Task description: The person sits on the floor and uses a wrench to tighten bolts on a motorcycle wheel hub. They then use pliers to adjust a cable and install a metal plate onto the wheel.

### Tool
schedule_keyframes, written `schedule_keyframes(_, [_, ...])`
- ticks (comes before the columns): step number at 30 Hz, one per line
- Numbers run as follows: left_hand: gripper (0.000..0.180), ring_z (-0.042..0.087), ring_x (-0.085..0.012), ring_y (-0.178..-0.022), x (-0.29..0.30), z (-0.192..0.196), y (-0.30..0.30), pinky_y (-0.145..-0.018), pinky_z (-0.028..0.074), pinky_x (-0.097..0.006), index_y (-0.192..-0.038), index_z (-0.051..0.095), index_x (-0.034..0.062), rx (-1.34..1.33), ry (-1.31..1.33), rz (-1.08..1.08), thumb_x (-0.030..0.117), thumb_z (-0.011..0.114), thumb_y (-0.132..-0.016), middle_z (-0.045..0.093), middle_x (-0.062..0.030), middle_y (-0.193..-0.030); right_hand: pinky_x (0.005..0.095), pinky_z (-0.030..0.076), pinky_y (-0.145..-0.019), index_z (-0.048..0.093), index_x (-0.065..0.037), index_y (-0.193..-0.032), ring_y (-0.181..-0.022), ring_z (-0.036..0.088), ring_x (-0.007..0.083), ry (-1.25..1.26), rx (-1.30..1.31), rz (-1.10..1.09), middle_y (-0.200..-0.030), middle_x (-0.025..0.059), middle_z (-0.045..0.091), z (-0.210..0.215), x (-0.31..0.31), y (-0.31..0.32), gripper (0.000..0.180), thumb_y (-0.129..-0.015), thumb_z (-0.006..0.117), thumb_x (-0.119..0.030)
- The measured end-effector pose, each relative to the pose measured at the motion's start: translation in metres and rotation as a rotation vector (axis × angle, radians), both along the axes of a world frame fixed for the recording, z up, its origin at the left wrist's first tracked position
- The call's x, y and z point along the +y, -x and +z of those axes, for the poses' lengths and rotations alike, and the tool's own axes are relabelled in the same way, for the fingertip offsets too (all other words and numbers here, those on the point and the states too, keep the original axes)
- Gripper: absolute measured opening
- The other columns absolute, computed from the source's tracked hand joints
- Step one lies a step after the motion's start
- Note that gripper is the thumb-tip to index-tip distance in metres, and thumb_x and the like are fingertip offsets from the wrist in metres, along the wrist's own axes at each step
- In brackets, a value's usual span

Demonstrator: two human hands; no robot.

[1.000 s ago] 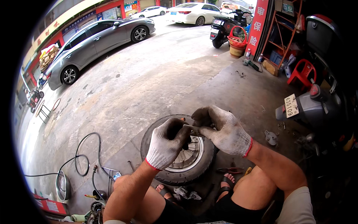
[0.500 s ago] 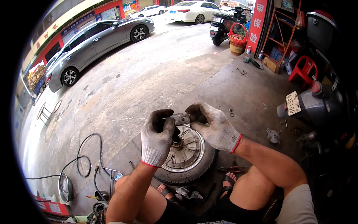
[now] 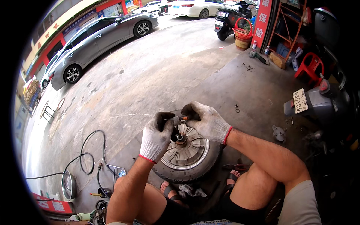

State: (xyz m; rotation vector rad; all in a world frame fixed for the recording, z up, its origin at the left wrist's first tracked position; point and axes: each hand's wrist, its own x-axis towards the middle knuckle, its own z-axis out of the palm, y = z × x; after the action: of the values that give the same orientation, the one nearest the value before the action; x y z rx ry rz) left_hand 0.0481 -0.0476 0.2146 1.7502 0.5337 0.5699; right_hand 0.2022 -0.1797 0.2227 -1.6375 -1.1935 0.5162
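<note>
Both of my hands wear white knitted gloves with dark palms. They are raised over a scooter wheel (image 3: 186, 162) that lies flat on the ground between my feet. My left hand (image 3: 155, 135) is closed on a small grey metal part (image 3: 177, 120). My right hand (image 3: 204, 122) grips the right end of that part, where a small orange spot shows between the fingers. The gloves hide much of the part, so its exact kind is unclear. Below it, a dark axle (image 3: 180, 138) stands up from the ribbed hub.
Pliers (image 3: 236, 167) and crumpled plastic (image 3: 192, 190) lie near my feet. At left are a black hose (image 3: 80, 155) and a metal basin (image 3: 68, 185). A parked scooter (image 3: 313, 99), red chair (image 3: 312, 68) and metal part (image 3: 278, 133) are at right. A grey car (image 3: 103, 43) stands beyond.
The grey part has turned in my hands, and an orange spot now shows on its right end. My right hand has shifted slightly left. The whole view has moved a little.
</note>
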Motion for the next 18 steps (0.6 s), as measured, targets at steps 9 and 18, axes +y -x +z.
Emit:
schedule_keyframes(9, [0.026, 0.069, -0.0141, -0.067, 0.045, -0.03, -0.003, -0.058, 0.053, -0.029, -0.117, 0.063, -0.0054, 0.409, -0.023, -0.166, 0.013, 0.053, -0.102, 0.072, -0.0111, -0.08, 0.0405, 0.053, -0.086, 0.06, -0.001, -0.111, -0.095, 0.068, 0.034, 0.16, -0.247, 0.051, -0.1, 0.0214, 0.069, -0.059, 0.038, -0.016, 0.028, -0.084, 0.068, -0.007])
schedule_keyframes(18, [0.029, 0.071, -0.0278, -0.063, 0.054, -0.073, -0.012, -0.063, 0.056, -0.039, -0.103, 0.071, -0.0028, 0.703, -0.096, -0.264, 0.021, 0.056, -0.096, 0.072, -0.0195, -0.076, 0.0437, 0.052, -0.091, 0.065, -0.003, -0.116, -0.108, 0.064, 0.0405, 0.161, -0.308, 0.133, -0.11, 0.0233, 0.069, -0.093, 0.035, -0.016, 0.032, -0.086, 0.067, -0.015])
